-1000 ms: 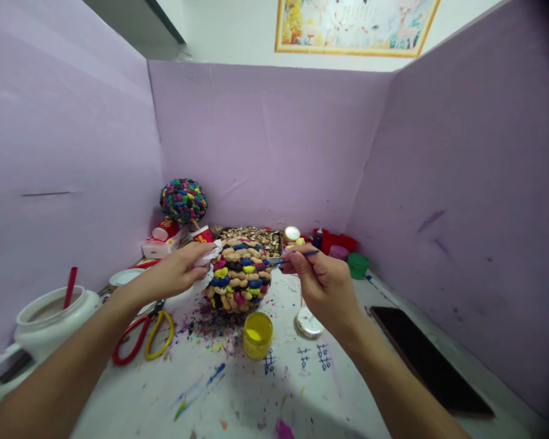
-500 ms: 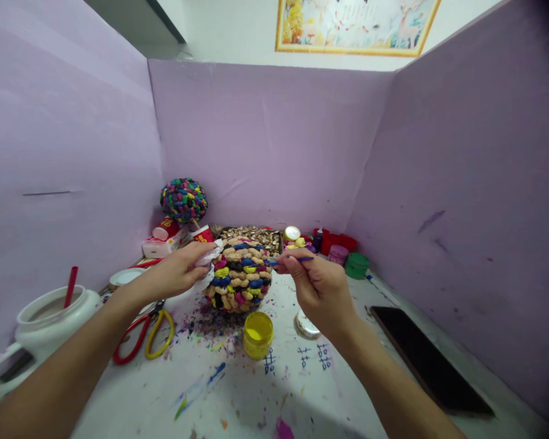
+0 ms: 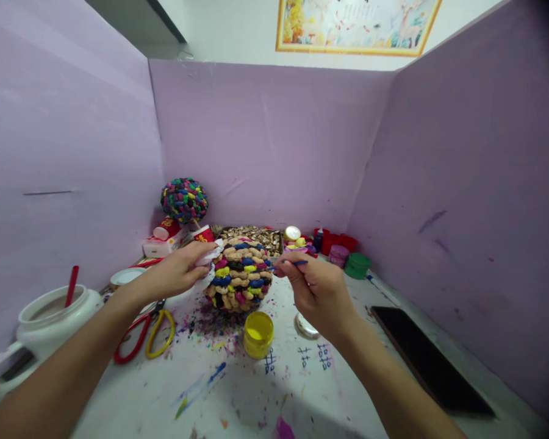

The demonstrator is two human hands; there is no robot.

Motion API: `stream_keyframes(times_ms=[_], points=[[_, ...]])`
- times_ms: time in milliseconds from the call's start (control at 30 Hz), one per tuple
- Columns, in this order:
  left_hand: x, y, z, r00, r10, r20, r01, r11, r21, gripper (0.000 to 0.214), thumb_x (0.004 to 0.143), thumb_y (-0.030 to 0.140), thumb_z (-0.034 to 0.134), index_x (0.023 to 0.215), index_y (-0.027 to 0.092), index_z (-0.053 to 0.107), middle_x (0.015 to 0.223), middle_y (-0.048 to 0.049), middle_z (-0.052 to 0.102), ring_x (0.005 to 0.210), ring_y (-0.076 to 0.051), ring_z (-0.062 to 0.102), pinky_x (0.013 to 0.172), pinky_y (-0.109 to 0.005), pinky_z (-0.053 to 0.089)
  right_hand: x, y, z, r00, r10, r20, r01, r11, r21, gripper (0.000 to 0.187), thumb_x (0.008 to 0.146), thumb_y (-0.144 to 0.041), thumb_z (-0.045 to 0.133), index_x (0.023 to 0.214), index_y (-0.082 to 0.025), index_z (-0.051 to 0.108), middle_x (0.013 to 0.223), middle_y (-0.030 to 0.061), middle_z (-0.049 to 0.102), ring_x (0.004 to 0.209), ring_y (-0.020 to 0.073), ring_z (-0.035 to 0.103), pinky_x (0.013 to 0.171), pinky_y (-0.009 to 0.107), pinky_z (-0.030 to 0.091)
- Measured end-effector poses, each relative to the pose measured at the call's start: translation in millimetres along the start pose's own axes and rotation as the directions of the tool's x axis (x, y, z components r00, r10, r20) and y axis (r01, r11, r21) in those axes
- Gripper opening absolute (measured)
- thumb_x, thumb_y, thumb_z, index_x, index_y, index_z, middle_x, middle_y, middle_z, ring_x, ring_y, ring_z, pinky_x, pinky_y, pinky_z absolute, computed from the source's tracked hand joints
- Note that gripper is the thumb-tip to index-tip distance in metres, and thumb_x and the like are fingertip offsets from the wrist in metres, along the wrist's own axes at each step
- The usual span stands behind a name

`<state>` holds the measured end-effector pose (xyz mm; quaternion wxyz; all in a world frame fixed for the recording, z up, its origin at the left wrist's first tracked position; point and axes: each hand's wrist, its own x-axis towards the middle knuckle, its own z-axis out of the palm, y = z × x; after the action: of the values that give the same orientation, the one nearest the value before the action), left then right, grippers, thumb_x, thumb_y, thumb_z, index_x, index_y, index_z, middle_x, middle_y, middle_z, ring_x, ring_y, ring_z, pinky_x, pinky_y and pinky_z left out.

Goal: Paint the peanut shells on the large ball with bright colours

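Observation:
A ball covered in peanut shells [image 3: 240,274], partly painted blue, yellow, pink and black, stands in the middle of the table. My left hand [image 3: 176,272] grips its left side through a white tissue [image 3: 209,259]. My right hand [image 3: 313,286] is closed on a thin blue paintbrush [image 3: 290,264], whose tip touches the ball's right side. An open pot of yellow paint [image 3: 258,334] stands just in front of the ball, and its white lid [image 3: 307,327] lies below my right hand.
A finished multicoloured ball [image 3: 183,199] stands at the back left. Behind the work are a tray of peanut shells [image 3: 251,234] and several paint pots [image 3: 348,259]. Red and yellow scissors [image 3: 144,332] and a white jug [image 3: 36,323] sit left; a black phone [image 3: 427,360] lies right.
My right hand has drifted slightly left and down, bringing the brush tip closer onto the ball's right side. The left hand and the ball have stayed put.

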<state>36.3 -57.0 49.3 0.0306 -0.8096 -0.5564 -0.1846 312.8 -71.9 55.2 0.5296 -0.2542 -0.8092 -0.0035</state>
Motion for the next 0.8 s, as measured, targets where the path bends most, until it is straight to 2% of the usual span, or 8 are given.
stream_keyframes(times_ms=[133,333,533,800], points=[[0,1,-0.4,1.000,-0.006,0.006,0.006,1.000,0.004,0.059,0.081,0.037,0.039,0.132,0.009,0.046,0.136,-0.0155,0.052,0.124,-0.028,0.048,0.105,-0.041,0.036,1,-1,-1,1.000,-0.016,-0.005,0.015,1.000,-0.021,0.024,0.092,-0.021,0.042,0.080,-0.018,0.064,0.073,0.0047,0.073,0.062,0.0144,0.066,0.055,0.024,0.049],[0,0,0.1,1.000,-0.004,0.000,0.004,1.000,0.002,0.058,0.081,0.037,0.040,0.132,0.010,0.046,0.136,-0.0145,0.052,0.124,-0.028,0.048,0.105,-0.041,0.036,-2,2,1,0.999,0.010,-0.035,-0.008,0.999,0.041,0.023,0.091,-0.022,0.044,0.082,-0.018,0.065,0.076,0.0052,0.074,0.066,0.0153,0.068,0.060,0.026,0.052],[0,-2,2.1,1.000,0.000,-0.017,0.000,1.000,-0.006,0.057,0.082,0.039,0.040,0.132,0.014,0.047,0.135,-0.0121,0.054,0.122,-0.027,0.049,0.105,-0.041,0.036,-2,6,2,0.997,0.059,-0.050,-0.056,0.997,0.051,0.023,0.091,-0.024,0.044,0.083,-0.019,0.065,0.073,0.0042,0.072,0.065,0.0151,0.068,0.059,0.025,0.052],[1,-1,2.0,1.000,-0.005,-0.003,0.005,1.000,-0.008,0.058,0.081,0.038,0.039,0.132,0.011,0.047,0.136,-0.0145,0.052,0.124,-0.027,0.048,0.105,-0.040,0.036,-4,13,0,0.990,0.115,-0.075,-0.114,0.993,0.025,0.023,0.092,-0.027,0.044,0.084,-0.017,0.064,0.074,0.0058,0.071,0.063,0.0155,0.067,0.057,0.026,0.051]])
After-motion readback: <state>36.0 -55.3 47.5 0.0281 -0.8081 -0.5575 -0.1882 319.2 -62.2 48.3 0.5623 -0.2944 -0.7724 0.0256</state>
